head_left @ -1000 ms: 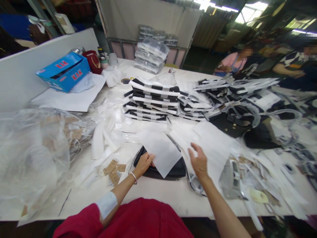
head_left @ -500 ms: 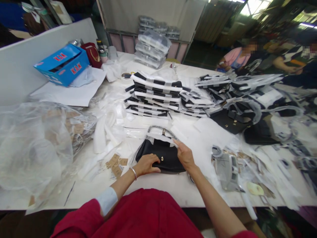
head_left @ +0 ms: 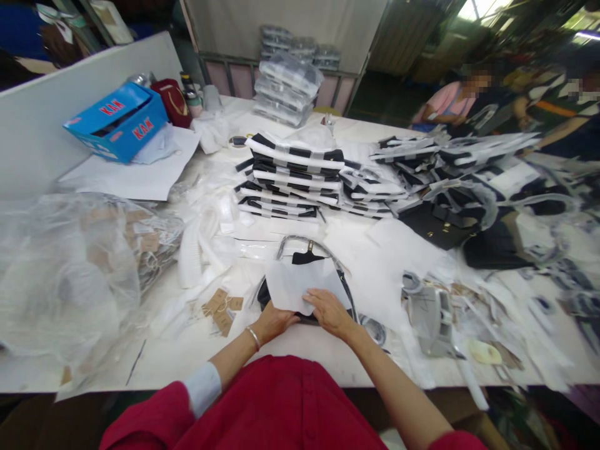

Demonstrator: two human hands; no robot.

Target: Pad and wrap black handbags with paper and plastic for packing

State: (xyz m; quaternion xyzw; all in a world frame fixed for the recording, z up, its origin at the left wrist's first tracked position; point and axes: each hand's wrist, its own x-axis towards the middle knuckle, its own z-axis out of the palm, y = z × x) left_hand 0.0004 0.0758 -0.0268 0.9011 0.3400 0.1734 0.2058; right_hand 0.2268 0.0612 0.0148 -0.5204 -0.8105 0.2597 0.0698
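Observation:
In front of me a black handbag (head_left: 264,295) lies flat, its plastic-wrapped handle (head_left: 304,238) pointing away. A white paper sheet (head_left: 290,281) covers most of the bag's front. My left hand (head_left: 274,323) is closed at the bag's lower left edge, its fingertips partly hidden by the sheet. My right hand (head_left: 330,314) rests on the sheet's lower right part with the fingers stretched out. Left of the bag are several brown paper tags (head_left: 222,310).
Beyond the bag rises a stack of black bags with white wrapping (head_left: 295,178). A grey tape dispenser (head_left: 429,319) stands to the right, near more black handbags (head_left: 438,222). Clear plastic (head_left: 60,281) and a blue box (head_left: 117,122) are at left. Co-workers (head_left: 447,103) sit at far right.
The white sheet now lies over the bag's front, hiding the clasp. My right hand has moved left and nearer, onto the sheet. My left hand has shifted down to the bag's edge.

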